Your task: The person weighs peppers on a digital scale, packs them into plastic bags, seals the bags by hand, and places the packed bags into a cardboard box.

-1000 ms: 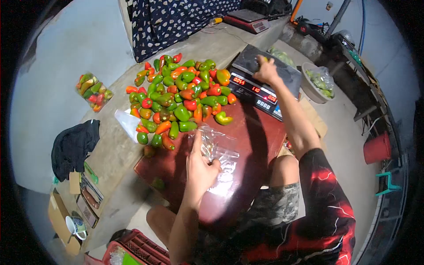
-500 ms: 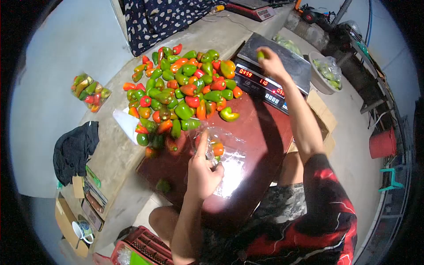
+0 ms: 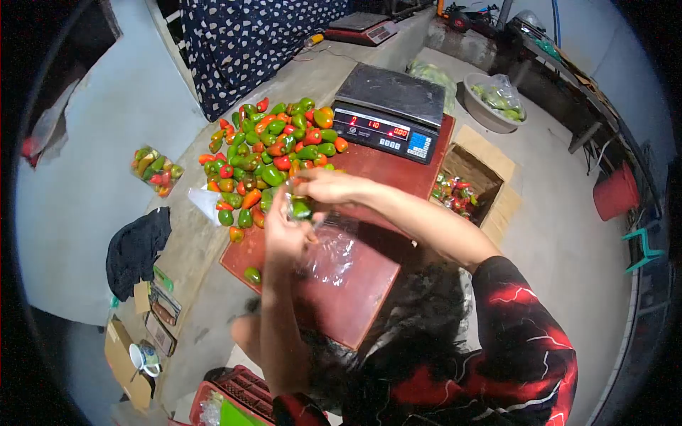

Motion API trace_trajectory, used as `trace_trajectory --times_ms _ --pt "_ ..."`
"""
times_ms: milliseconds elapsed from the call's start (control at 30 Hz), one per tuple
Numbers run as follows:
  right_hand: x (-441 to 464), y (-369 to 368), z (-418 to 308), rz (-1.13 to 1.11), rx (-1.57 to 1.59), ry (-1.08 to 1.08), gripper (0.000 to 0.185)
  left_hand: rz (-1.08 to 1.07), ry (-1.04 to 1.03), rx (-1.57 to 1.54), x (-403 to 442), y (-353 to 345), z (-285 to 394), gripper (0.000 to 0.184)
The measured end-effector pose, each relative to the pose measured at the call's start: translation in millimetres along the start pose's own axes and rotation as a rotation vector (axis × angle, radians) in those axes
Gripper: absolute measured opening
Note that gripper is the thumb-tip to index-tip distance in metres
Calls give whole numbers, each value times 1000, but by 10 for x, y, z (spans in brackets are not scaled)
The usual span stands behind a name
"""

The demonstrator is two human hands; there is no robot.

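Note:
My left hand [image 3: 284, 234] is closed on a clear plastic bag [image 3: 335, 255], whose loose film hangs over the red tabletop [image 3: 376, 273]. A green pepper [image 3: 301, 209] shows between my hands, at the bag. My right hand [image 3: 330, 187] reaches across to the bag's upper end with its fingers curled; what they grip is hidden. Just beyond both hands lies a heap of red, green and orange peppers [image 3: 272, 175]. One green pepper [image 3: 252, 275] lies alone near the table's left edge. Behind the right hand stands a black digital scale [image 3: 391, 96] with lit red digits.
A cardboard box [image 3: 490, 167] holding peppers stands right of the table, and a white basin [image 3: 490, 124] with bagged green produce sits farther back. A filled bag of peppers [image 3: 156, 170], a black cloth [image 3: 138, 248] and a mug [image 3: 144, 360] are at left.
My right hand has moved from above the scale, where it held a small green pepper, down to the bag beside my left hand. The scale's first reading went from 0.499 to 0.

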State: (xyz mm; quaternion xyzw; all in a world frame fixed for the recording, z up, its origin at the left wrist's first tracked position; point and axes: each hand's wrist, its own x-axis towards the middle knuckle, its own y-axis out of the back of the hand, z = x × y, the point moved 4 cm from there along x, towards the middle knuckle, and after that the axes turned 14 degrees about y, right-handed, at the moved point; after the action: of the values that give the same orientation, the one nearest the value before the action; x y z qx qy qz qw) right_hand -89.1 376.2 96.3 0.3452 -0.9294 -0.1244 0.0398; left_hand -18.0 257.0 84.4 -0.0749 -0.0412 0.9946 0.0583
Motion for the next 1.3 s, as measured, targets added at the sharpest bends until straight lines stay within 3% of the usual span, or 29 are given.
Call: trace_trajectory --times_ms 67,100,133,200,267,333,400,467,500,567,667,733,800,933,1067,1133,1167,1300 --pt "-9 82 -303 -74 -473 250 51 16 75 9 -5 91 214 85" --pt "-125 78 -614 -218 -572 112 56 56 46 23 -17 107 358 84" --pt "-110 36 -689 -206 -709 262 49 98 18 37 -79 125 529 83" --pt "-281 23 -939 -345 -692 298 44 74 -4 72 -185 142 859 79" --pt "-499 -5 -1280 -401 -1001 302 28 81 -1 102 -378 67 1142 75" --pt "-595 -45 -1512 -79 -1104 436 23 123 -52 135 -436 84 1201 73" --pt "-791 -113 -1729 -68 -1073 625 13 134 -44 117 -496 112 1204 72" --pt "-982 -184 -1834 -64 -905 703 13 3 63 -19 -553 128 1183 71" --pt "-1029 -205 -1780 -65 -906 709 13 -13 19 -56 -665 96 1242 71" --pt "-1093 -205 -1553 35 -1228 551 13 8 -19 -18 -873 -90 1203 71" --pt "-1435 -300 -1687 -22 -1019 689 10 75 43 97 -972 -99 1056 73" --pt "-1495 -339 -1517 77 -1133 714 9 -7 8 -24 -1118 -206 1114 75" --pt "-1471 -300 -1290 73 -1219 508 11 -65 -14 -45 -1226 -306 1090 75" --pt "-1668 -304 -1487 73 -1124 579 14 13 42 32 -1165 -318 991 76" --pt "-1624 -300 -1440 140 -1258 490 17 -2 23 79 -1146 -286 954 74" --pt "-1674 -278 -1560 121 -921 555 18 22 43 91 -1194 -303 1006 74" --pt "-1578 -247 -1449 164 -856 719 17 7 35 78 -1254 -321 1014 75" --pt "-1467 -245 -1328 183 -807 722 13 5 47 74 -1136 -314 870 75"
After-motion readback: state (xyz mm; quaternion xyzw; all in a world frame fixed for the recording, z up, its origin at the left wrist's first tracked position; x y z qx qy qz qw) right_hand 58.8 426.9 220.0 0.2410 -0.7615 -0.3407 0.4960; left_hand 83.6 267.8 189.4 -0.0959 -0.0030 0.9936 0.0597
